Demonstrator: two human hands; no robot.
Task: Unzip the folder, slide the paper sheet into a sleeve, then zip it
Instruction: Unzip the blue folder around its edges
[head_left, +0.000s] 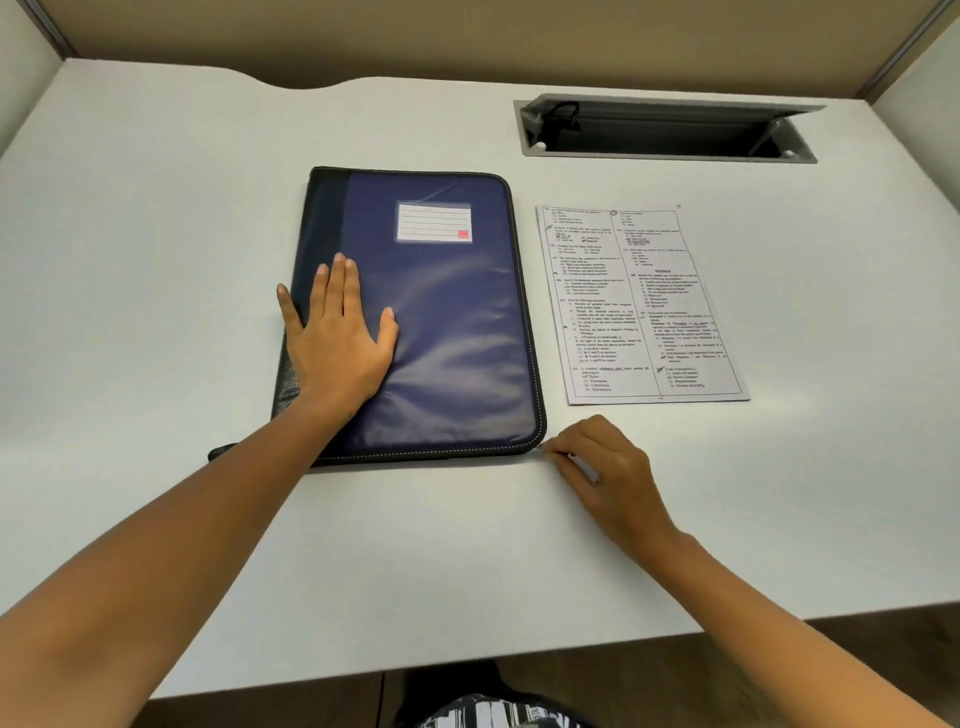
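**At the near right corner: fingers closing on the zip pull**

Nearest the person, the right hand (602, 467) is resting on the white worktop (156, 260) just beside the near right corner of the folder (447, 322). Its fingers (558, 452) are pinching together at that corner, apparently around the zip pull, though the pull itself is too small to make out, so whether it is truly gripped I cannot tell. The zip track is running from here along the folder's rounded edge, and the folder's long axis is lying away from the person, so the coming pull probably has to follow the corner and then the edge.

Further in, the left hand (337, 332) is lying flat and spread on the folder's left half, fingers extended, holding nothing, pressing the cover down. The folder is looking closed: glossy, slightly wrinkled dark blue cover, black stitched border, darker spine strip on the left, and a clear label pocket (434, 222) near its far end.

Just to the folder's right, apart from it, the printed paper sheet (641, 306) is lying flat, its long axis roughly parallel to the folder's.

Farthest back, an open grey cable hatch (665, 130) is sitting recessed in the worktop.
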